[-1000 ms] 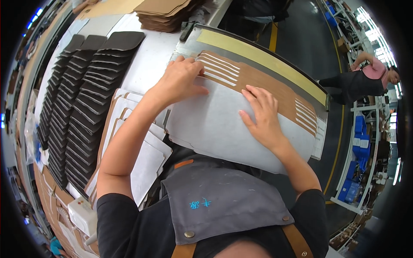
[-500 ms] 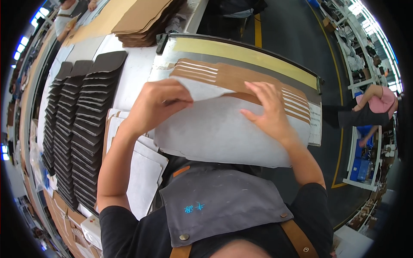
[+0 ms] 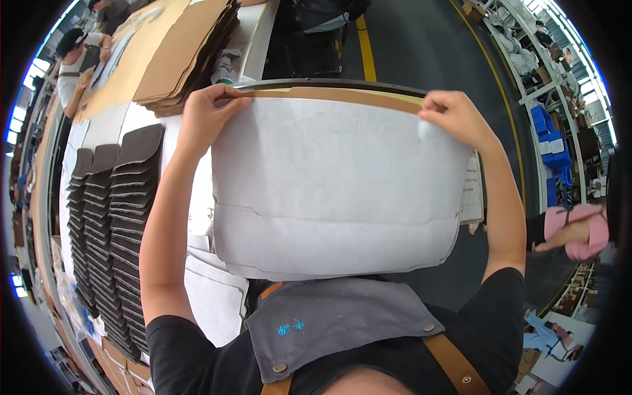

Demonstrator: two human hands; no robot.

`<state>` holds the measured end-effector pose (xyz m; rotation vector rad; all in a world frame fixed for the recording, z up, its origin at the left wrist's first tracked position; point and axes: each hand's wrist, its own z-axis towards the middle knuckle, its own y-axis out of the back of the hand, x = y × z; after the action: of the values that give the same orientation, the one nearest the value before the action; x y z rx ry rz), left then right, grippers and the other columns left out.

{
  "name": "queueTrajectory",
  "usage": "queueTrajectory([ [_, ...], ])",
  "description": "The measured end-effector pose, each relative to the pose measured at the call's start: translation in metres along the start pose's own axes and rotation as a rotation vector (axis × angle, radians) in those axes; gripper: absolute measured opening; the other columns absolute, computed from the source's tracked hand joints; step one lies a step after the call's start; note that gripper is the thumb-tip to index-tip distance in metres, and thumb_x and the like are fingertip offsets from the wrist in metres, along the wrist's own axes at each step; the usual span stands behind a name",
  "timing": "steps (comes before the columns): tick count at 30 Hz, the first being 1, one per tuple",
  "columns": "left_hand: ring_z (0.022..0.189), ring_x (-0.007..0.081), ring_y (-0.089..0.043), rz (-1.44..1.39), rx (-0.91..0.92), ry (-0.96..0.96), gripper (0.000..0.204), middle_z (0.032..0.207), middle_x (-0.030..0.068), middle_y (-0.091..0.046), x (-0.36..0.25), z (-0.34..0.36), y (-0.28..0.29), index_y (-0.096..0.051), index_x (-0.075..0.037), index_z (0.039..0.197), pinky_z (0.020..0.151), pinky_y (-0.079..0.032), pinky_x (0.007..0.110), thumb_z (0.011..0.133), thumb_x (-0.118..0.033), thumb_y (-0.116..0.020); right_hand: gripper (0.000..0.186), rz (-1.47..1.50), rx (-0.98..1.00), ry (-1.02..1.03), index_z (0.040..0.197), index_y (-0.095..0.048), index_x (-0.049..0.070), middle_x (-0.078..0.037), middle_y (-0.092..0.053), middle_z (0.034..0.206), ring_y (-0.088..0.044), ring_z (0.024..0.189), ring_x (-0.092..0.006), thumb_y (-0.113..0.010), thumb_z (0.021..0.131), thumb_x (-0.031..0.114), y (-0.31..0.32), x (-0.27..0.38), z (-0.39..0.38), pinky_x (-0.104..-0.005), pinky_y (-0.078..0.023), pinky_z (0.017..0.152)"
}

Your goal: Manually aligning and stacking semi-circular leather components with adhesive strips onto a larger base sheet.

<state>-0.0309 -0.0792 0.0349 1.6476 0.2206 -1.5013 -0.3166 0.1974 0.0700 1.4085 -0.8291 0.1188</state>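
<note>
A wide white sheet (image 3: 336, 158) with rounded lower corners is spread in front of me, overlapping another white sheet's edge below it. My left hand (image 3: 214, 115) is closed in a pinch on its far left corner. At the far right corner my right hand (image 3: 455, 117) pinches the same sheet, fingers curled in. Along the far edge a strip of brown panel (image 3: 342, 97) shows from under the white; the rest of that panel is covered.
Overlapping dark padded pieces (image 3: 135, 178) stand in rows at the left. Large brown sheets (image 3: 187, 52) are piled at the far left. More white sheets (image 3: 214, 289) lie beside my left forearm. A person in pink (image 3: 586, 230) is at the right, near shelving with blue bins (image 3: 553, 148).
My hands have moved apart and away from me to the sheet's far corners. The right hand has gone from spread fingers to a pinch. White now covers the brown panel's striped ends.
</note>
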Motion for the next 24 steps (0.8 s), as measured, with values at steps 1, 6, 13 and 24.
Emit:
queueTrajectory([
  [1,0.065,0.0091,-0.057,0.086,-0.026,-0.063,0.015,0.072,0.0047,-0.066,0.019,0.012,-0.006,-0.068,0.002,0.087,0.062,-0.045,0.023,0.079,-0.01,-0.072,0.017,0.003,-0.001,0.002,0.077,-0.059,-0.001,-0.001,-0.052,0.061,-0.048,0.06,-0.0085,-0.067,0.079,0.013,-0.005,-0.005,0.016,-0.0256,-0.041,0.059],
  [6,0.081,0.0201,-0.063,0.495,0.068,-0.065,0.022,0.095,0.0093,-0.069,0.039,0.038,-0.035,-0.068,-0.002,0.097,0.077,-0.048,0.03,0.077,-0.011,-0.071,0.013,-0.079,-0.077,0.057,0.079,-0.063,0.001,-0.008,-0.059,0.062,-0.054,0.055,-0.0179,-0.065,0.078,0.014,-0.043,-0.045,0.057,-0.0297,-0.043,0.056],
  [13,0.132,0.0339,-0.037,0.617,0.315,-0.542,0.05,0.14,0.0112,-0.045,0.023,0.001,-0.087,-0.05,-0.006,0.13,0.107,-0.032,0.047,0.088,-0.03,-0.062,0.036,-0.327,-0.127,0.258,0.122,-0.057,0.006,-0.011,-0.047,0.137,-0.039,0.128,-0.0297,-0.058,0.088,0.019,-0.082,-0.03,0.032,-0.0444,-0.031,0.103],
  [24,0.142,0.0292,-0.018,0.907,0.447,-0.332,0.06,0.151,0.0099,-0.028,0.011,0.005,-0.105,-0.04,-0.01,0.14,0.112,-0.018,0.054,0.095,-0.05,-0.041,0.048,-0.453,0.008,0.045,0.139,-0.041,0.012,-0.012,-0.024,0.152,-0.017,0.14,-0.0398,-0.045,0.097,0.034,-0.102,-0.019,0.015,-0.0566,-0.016,0.11],
])
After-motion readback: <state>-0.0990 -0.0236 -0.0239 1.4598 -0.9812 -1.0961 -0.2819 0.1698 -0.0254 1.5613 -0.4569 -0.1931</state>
